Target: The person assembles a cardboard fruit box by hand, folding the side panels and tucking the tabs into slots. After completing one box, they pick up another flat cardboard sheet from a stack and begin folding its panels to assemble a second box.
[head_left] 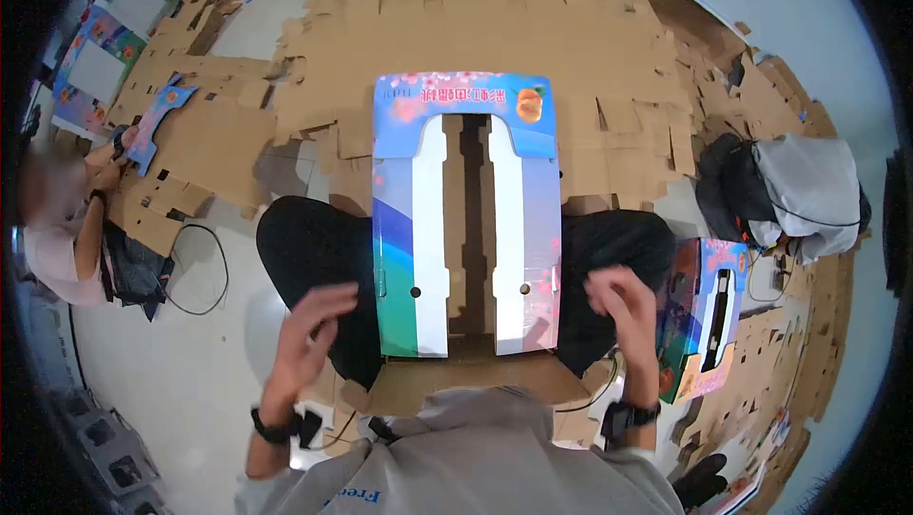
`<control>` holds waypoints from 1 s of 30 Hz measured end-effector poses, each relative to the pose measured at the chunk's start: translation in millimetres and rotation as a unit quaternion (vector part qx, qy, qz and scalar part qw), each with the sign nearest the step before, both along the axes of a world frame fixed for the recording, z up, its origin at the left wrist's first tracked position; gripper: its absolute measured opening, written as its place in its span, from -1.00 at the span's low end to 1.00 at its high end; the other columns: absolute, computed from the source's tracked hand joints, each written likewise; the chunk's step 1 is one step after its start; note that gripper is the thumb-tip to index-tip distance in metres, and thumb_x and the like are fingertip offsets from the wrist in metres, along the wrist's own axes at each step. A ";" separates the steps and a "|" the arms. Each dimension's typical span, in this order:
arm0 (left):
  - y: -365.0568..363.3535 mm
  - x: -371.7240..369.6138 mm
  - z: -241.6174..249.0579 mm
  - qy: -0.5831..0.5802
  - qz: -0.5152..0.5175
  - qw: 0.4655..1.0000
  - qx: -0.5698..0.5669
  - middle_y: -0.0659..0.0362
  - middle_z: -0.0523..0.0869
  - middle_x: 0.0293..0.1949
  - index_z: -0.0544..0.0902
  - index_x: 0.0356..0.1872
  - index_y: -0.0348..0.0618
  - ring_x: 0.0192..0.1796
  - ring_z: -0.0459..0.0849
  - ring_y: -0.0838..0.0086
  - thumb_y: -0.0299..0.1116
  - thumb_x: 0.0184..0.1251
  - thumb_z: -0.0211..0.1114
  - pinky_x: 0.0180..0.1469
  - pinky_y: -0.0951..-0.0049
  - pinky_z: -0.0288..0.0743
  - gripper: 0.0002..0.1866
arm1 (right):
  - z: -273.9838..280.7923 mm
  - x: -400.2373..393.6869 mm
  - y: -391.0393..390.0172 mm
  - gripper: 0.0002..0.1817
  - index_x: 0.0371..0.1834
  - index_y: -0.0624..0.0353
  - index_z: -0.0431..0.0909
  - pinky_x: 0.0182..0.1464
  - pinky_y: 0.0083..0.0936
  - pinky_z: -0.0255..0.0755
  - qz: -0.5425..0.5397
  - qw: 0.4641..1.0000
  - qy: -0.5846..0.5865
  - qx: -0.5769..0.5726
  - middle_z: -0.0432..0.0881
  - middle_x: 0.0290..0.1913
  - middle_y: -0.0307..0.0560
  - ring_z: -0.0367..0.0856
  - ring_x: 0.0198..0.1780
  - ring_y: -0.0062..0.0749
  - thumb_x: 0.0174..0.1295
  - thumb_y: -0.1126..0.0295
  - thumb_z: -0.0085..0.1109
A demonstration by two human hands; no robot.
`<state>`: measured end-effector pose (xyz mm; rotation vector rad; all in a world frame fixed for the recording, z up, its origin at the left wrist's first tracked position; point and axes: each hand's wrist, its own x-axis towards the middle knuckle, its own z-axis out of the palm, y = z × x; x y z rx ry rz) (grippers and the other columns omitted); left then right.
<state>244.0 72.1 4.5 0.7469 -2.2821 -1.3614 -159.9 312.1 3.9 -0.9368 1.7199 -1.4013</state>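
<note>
A printed cardboard carton (pixel 392 230) in blue, green and pink stands between my legs. Its two side flaps lie folded inward with white inner faces and a long gap between them, through which brown cardboard shows. Over the far end lies a blue flap with pink blossoms, lettering and a peach picture. A plain brown flap (pixel 466 380) sticks out at the near end, by my body. My left hand (pixel 319 330) hovers off the carton's left side, fingers apart and empty. Off the right side, my right hand (pixel 623 304) is raised with loosely bent, slightly blurred fingers, holding nothing visible.
Another printed carton (pixel 685 325) stands to my right, below a grey-and-black bundle (pixel 808 182). Cut cardboard sheets (pixel 475 20) cover the floor ahead. At left, a person (pixel 62 239) holds a blue printed cardboard piece (pixel 157 125). Grey blocks (pixel 105 429) sit lower left.
</note>
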 end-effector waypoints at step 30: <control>48.4 -87.2 -32.7 0.028 0.255 0.965 0.062 -0.09 0.47 0.36 0.51 0.28 -0.29 0.37 0.52 0.19 -0.51 0.57 0.09 0.42 0.22 0.41 -0.66 | -23.9 89.3 -44.0 -0.63 0.31 0.36 0.61 0.11 -0.36 0.41 -0.156 0.952 0.247 0.096 0.51 -0.05 0.03 0.50 0.00 -0.25 0.55 0.47 -0.01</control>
